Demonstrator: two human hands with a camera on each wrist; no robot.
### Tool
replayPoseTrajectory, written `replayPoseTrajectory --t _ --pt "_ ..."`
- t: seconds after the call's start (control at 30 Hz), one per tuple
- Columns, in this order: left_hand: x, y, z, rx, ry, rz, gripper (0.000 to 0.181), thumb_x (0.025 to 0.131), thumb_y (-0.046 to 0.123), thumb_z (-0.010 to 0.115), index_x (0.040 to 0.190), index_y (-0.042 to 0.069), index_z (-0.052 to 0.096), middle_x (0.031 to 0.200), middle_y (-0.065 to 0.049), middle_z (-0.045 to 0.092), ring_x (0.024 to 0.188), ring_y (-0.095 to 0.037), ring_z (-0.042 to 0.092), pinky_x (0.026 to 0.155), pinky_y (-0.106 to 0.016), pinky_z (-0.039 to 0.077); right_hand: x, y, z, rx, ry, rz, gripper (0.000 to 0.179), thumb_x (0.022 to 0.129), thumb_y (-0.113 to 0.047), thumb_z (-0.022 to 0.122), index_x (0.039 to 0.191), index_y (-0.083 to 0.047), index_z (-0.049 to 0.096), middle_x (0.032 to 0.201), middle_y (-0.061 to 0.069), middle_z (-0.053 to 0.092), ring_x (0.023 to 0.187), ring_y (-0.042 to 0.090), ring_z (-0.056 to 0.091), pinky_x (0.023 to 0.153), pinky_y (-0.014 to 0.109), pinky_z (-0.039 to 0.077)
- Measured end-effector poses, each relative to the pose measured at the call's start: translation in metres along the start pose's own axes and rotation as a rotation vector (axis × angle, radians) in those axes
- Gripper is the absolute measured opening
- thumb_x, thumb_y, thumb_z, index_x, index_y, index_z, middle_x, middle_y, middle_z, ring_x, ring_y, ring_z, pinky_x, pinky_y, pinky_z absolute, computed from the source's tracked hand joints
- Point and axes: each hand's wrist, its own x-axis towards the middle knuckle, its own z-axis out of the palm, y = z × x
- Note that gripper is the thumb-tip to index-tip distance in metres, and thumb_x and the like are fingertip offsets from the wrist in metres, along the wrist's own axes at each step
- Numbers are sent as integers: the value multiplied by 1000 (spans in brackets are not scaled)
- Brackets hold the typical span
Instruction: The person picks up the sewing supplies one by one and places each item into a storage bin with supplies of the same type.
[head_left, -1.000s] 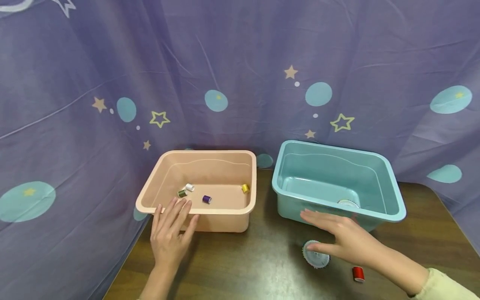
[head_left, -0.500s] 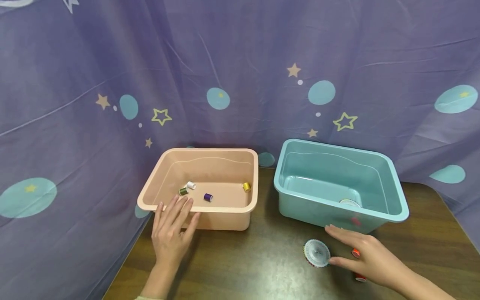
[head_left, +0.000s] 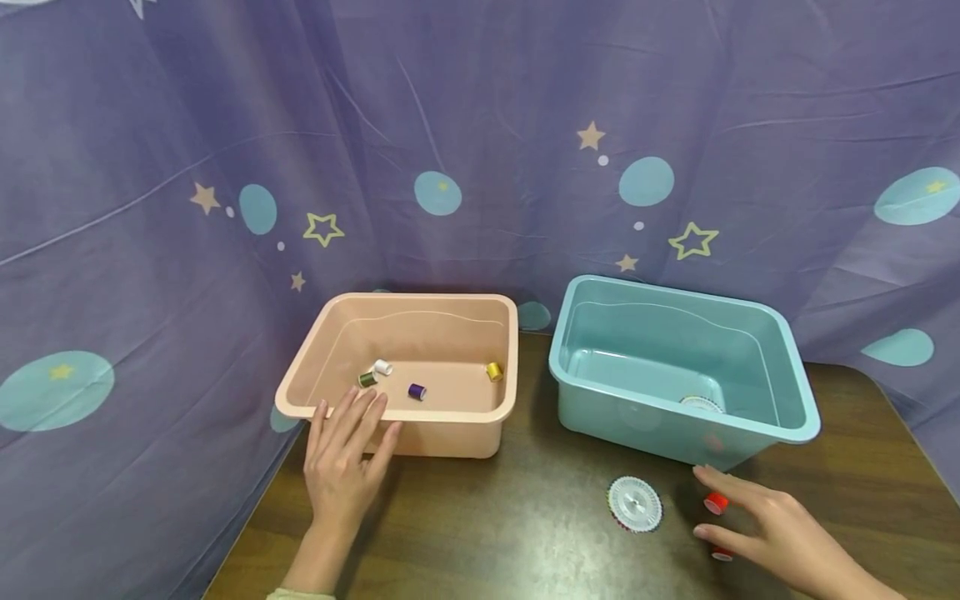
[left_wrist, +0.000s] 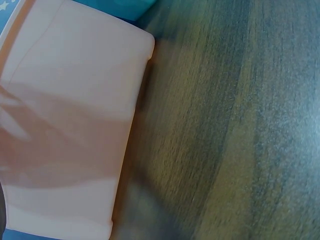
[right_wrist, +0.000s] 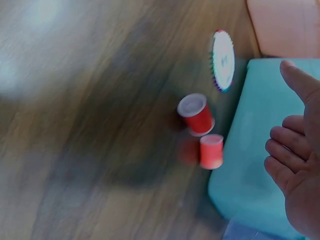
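My left hand (head_left: 341, 475) lies with fingers extended at the front rim of the peach bin (head_left: 442, 437). Inside that bin are a white thread spool (head_left: 383, 367), a green one (head_left: 367, 379), a purple one (head_left: 417, 392) and a yellow one (head_left: 493, 372). My right hand (head_left: 776, 533), thumb and fingers apart, is over the table by two red thread spools. The bright orange-red spool (right_wrist: 211, 152) and the darker red spool (right_wrist: 198, 115) stand close together. It holds nothing. Left of it lies a wheel of pearl-headed pins (head_left: 634, 504).
A teal bin (head_left: 622, 421) stands at the back right, with another pin wheel (head_left: 702, 403) partly hidden behind its front wall. Both bins sit on a brown wooden table (head_left: 525, 533). A purple patterned curtain (head_left: 495, 125) hangs behind them.
My right hand has moved right and down, away from the pin wheel and towards the red spools. The orange-red spool, hidden earlier, now shows. My left hand stays at the bin rim.
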Motion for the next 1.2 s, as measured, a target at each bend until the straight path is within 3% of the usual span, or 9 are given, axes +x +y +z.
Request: replayPoseTrajectory --t 0.3,0.73,0.8,0.9,0.97,1.03,1.2 --pt "1 0 0 9 5 6 44 104 46 65 120 8 81 120 -15 79 116 -42 73 125 -52 37 -17 18 0 -73 -40 120 75 70 -44 99 134 -12 75 129 3 76 113 9 72 94 -5 33" --pt "1 1 0 11 -6 2 44 105 46 65 121 9 81 121 -15 79 116 -42 73 126 -51 36 -30 31 9 -101 -67 217 73 73 -48 96 133 -12 75 131 6 76 111 34 74 90 -4 31" --pt "1 1 0 14 -7 4 44 105 47 65 121 9 81 121 -15 79 116 -41 73 126 -51 37 -31 33 9 -110 -81 234 73 74 -49 96 133 -12 75 131 7 76 111 36 74 87 4 43" --pt "1 0 0 16 -6 5 44 104 47 65 121 8 81 120 -15 79 116 -41 73 125 -52 38 -31 34 10 -103 -110 264 73 76 -50 94 134 -10 74 131 13 75 112 40 73 86 33 61" --pt "0 0 0 17 -5 5 45 104 47 65 121 8 81 120 -15 79 116 -41 73 125 -51 37 -32 35 11 -89 -126 285 74 78 -49 94 135 -8 73 131 18 74 112 43 73 86 56 61" --pt "0 0 0 16 -4 5 45 104 47 65 121 8 81 120 -15 79 116 -41 73 126 -51 37 -31 36 12 -67 -137 308 74 79 -48 93 136 -6 72 131 23 73 113 46 72 86 67 57" --pt "0 0 0 13 -3 4 44 104 47 66 121 9 81 122 -14 78 117 -42 73 127 -49 35 -31 42 14 -37 -163 358 76 81 -49 91 138 -4 70 132 30 70 114 53 69 88 73 54"
